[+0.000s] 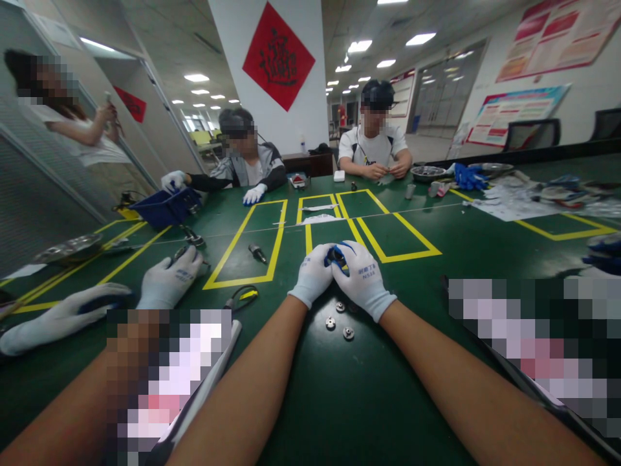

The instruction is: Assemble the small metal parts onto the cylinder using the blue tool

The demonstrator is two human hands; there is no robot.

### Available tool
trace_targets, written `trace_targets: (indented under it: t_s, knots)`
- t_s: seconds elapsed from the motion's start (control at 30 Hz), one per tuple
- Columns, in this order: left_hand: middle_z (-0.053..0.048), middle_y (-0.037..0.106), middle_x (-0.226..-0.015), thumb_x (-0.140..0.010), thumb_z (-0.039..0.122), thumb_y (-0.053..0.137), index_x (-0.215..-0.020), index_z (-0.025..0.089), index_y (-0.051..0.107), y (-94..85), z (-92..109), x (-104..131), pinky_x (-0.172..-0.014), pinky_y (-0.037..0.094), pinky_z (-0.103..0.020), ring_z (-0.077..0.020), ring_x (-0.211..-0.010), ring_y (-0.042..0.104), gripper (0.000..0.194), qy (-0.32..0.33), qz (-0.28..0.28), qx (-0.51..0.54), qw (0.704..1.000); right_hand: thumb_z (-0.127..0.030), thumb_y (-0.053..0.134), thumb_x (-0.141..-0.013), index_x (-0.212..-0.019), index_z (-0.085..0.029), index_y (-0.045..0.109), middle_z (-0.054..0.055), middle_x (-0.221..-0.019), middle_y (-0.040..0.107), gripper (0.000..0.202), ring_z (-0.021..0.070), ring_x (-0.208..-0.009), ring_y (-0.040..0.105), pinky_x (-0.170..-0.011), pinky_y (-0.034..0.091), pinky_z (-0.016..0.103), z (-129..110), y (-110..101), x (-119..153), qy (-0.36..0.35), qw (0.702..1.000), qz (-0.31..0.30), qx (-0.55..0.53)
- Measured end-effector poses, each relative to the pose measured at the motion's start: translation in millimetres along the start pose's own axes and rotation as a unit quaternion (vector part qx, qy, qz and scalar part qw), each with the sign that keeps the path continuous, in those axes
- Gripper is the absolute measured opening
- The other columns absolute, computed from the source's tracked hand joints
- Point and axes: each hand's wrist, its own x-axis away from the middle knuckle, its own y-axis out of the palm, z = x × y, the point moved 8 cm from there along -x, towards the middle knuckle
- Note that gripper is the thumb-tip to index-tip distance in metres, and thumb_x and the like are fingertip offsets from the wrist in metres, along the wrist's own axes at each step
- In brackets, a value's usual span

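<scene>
Green tabletop [334, 401] surrounds left hand [313, 272] and right hand [359, 275], curled round a dark part [336, 256] (yellow tape [412, 257] edges beyond).

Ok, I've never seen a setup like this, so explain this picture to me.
There is no machine here: a camera worn on a person's head looks forward and down past their own arms. Their left hand and right hand, both in white and blue gloves, hold a small dark part between them, too covered to identify. On the green table, small metal discs lie just below the hands, and a dark cylindrical piece lies inside a yellow outline. The other gloved hands belong to co-workers.
</scene>
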Motion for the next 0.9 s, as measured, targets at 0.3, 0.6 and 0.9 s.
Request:
trace_targets:
  t_s: [0.3, 0.6, 0.9]
  knots:
    - [-0.008, 0.072, -0.118, -0.087, 0.017, 0.059, -0.12, 0.019, 0.066, 4.5, 2, 0, -0.1, 0.054, -0.035, -0.022, -0.108, 0.067, 0.034, 0.002, -0.016, -0.024, 1.0, -0.026, 0.057, -0.092, -0.137, -0.014, 0.06, 0.017, -0.136, 0.062, 0.046, 0.0307, -0.127, 0.058, -0.108, 0.048, 0.044, 2, 2, -1, 0.019, 1.0, -0.021, -0.008]
    - [-0.009, 0.069, -0.122, -0.084, 0.018, 0.065, -0.124, 0.019, 0.064, 4.3, 8, 0, -0.103, 0.053, -0.036, -0.0233, -0.114, 0.065, 0.041, 0.009, -0.029, -0.01, 0.999, -0.026, 0.053, -0.095, -0.129, -0.014, 0.066, 0.015, -0.129, 0.068, 0.038, 0.0285, -0.122, 0.062, -0.108, 0.049, 0.043, 12, 6, 2, 0.03, 0.999, -0.018, -0.005]
    - [-0.012, 0.068, -0.123, -0.087, 0.032, 0.07, -0.128, 0.015, 0.061, -4.1, -15, -2, -0.103, 0.053, -0.039, -0.0246, -0.114, 0.065, 0.045, -0.061, 0.026, 0.01, 0.998, -0.019, 0.052, -0.091, -0.126, -0.012, 0.066, 0.017, -0.132, 0.064, 0.038, 0.0297, -0.121, 0.059, -0.105, 0.047, 0.041, 69, -13, 1, 0.145, 0.981, -0.011, 0.127]
